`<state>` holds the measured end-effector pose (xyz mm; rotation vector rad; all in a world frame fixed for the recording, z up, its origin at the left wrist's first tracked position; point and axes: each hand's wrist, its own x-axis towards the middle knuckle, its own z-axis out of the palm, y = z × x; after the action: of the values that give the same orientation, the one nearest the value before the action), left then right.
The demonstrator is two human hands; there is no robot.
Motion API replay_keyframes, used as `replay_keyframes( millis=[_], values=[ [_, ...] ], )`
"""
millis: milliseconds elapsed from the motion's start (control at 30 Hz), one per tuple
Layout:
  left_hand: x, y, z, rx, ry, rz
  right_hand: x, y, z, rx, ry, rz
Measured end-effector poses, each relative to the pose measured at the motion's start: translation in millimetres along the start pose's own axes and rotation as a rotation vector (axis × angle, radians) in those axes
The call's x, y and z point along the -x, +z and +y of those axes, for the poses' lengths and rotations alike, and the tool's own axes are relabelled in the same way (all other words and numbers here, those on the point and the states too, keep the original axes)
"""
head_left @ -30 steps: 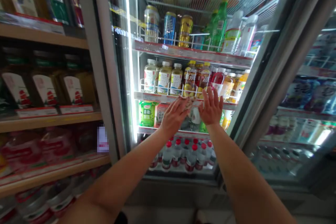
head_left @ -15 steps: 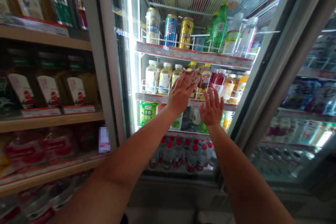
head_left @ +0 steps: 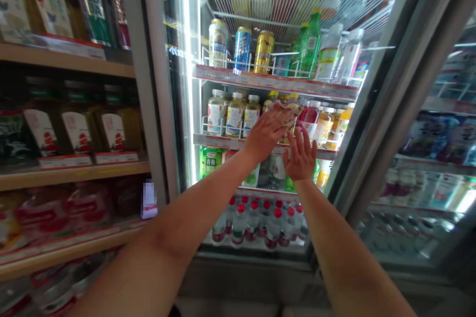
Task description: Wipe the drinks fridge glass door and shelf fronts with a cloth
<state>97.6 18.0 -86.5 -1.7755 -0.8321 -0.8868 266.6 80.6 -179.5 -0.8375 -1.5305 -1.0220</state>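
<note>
My left hand [head_left: 265,132] presses a crumpled, pale patterned cloth [head_left: 289,110] against the glass door [head_left: 174,119] of a lit drinks cooler. Its fingers lie over the cloth, which hides some bottles behind. Just below and to the right, my right hand [head_left: 300,159] rests flat on the glass with its fingers spread and nothing in it. The hands nearly touch. Through the glass, behind them, show white-capped bottles [head_left: 235,115], a red drink bottle [head_left: 308,118] and a green pouch [head_left: 210,161].
Cans [head_left: 242,49] and a green bottle [head_left: 311,42] stand on the shelf above. Red-capped bottles [head_left: 255,223] fill the bottom. Open shelves [head_left: 74,177] with bottles run along the left. A thick metal door frame [head_left: 401,94] and another cooler are at the right.
My left hand has slid the cloth rightward across the glass, closer to my right hand. The right hand stays at nearly the same spot. The view has shifted slightly.
</note>
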Motion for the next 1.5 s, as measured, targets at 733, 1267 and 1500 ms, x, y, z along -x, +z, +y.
replay_keyframes(
  millis=[733, 1267, 1500],
  values=[
    [76.2, 0.7, 4.6, -0.032, 0.224, 0.042, 0.8, 0.6, 0.5, -0.043, -0.005, 0.008],
    [148.0, 18.8, 63.5, 0.033, 0.232, -0.147, 0.4, 0.5, 0.2, -0.040, 0.010, -0.004],
    [110.9, 6.0, 22.3, 0.060, 0.312, -0.122, 0.1, 0.4, -0.5, -0.030, -0.023, 0.041]
  ],
)
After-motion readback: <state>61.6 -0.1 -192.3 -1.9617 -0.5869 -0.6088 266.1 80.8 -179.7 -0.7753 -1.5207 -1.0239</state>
